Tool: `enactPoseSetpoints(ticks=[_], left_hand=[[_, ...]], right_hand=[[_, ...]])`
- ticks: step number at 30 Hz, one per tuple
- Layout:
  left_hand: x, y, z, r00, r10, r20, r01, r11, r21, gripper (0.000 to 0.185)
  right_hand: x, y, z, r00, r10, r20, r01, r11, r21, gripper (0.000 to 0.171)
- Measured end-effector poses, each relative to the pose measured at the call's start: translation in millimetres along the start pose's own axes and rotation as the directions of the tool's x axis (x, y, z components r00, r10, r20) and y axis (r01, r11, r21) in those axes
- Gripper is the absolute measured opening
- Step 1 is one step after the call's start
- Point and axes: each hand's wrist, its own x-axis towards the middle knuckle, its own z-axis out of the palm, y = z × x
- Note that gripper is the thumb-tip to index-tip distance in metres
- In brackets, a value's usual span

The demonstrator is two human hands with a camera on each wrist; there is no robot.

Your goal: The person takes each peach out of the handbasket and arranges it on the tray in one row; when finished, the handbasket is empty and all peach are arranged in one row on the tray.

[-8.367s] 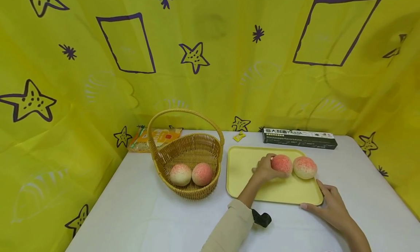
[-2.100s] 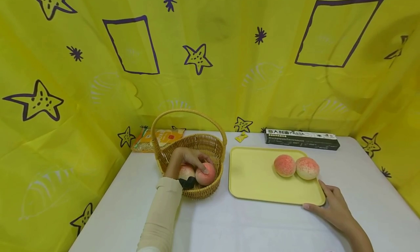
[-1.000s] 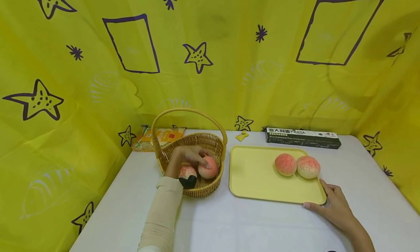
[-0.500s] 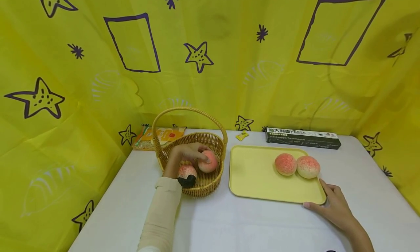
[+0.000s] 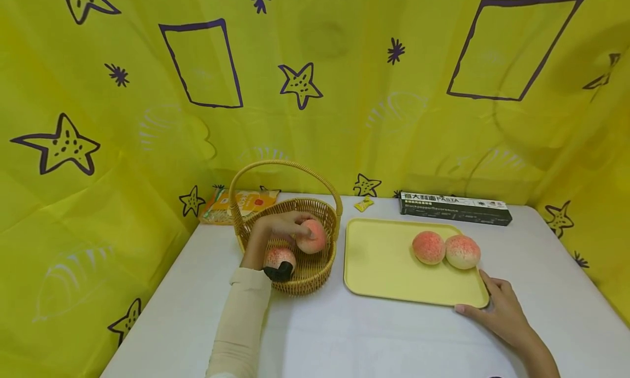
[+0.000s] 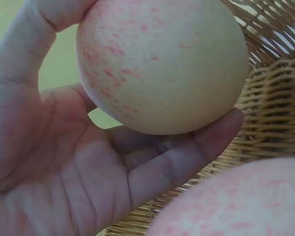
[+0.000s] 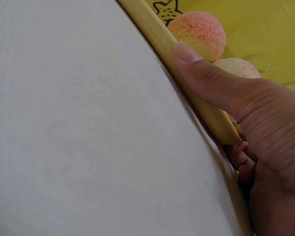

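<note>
In the head view my left hand (image 5: 285, 226) reaches into the wicker basket (image 5: 311, 284) and grips a pink-and-cream peach (image 5: 313, 239) between thumb and fingers. The left wrist view has this peach (image 6: 162, 64) up close, its pale underside showing, fingers beneath it and thumb at its side. A second peach (image 5: 280, 256) lies lower in the basket, partly covered by the black wrist strap. At the near right corner of the yellow tray (image 5: 379, 257), my right hand (image 5: 502, 312) holds the rim, thumb (image 7: 189, 54) on the front edge and fingers around the corner.
Two more peaches (image 5: 429, 248) sit side by side on the tray's right half. Behind stand a dark pasta box (image 5: 455, 208), a small yellow packet (image 5: 364, 204) and an orange food bag (image 5: 253, 200). The basket's tall handle (image 5: 285, 163) arches over the left hand.
My left hand let go of a peach on the tray, moved left into the basket and took hold of another. That peach has since shifted back and up. The right hand stays put.
</note>
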Motion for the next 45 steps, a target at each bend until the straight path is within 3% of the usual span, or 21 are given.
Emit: enactPoseSetpoints(ticks=[10,18,27,35,41,45], left_hand=[[-11.2,3.2,0.6,0.999,0.049,-0.015,-0.048,0.998,0.04,0.066],[-19.8,9.4,0.9,0.989,0.135,-0.053,-0.131,0.989,0.072,0.062],[-30.1,16.0,4.8,0.968,0.243,-0.055,-0.239,0.968,0.078,0.05],[-36.4,23.3,10.6,0.93,0.366,-0.028,-0.364,0.929,0.063,0.059],[-44.0,30.6,18.5,0.913,0.407,-0.018,-0.407,0.914,0.003,0.07],[-48.0,40.1,23.4,0.902,0.432,-0.008,-0.432,0.902,0.02,0.071]], right_hand=[[0,1,1,1.0,-0.006,0.007,0.006,1.0,0.011,0.113],[2,1,-1,1.0,-0.009,0.007,0.009,1.0,0.002,0.114],[1,2,0,1.0,-0.025,-0.007,0.025,1.0,0.016,0.112],[2,3,0,0.999,-0.027,-0.018,0.027,1.0,0.008,0.112],[3,3,1,1.0,-0.007,-0.003,0.007,1.0,0.0,0.113],[3,3,0,1.0,0.0,-0.001,0.0,1.0,-0.006,0.114]])
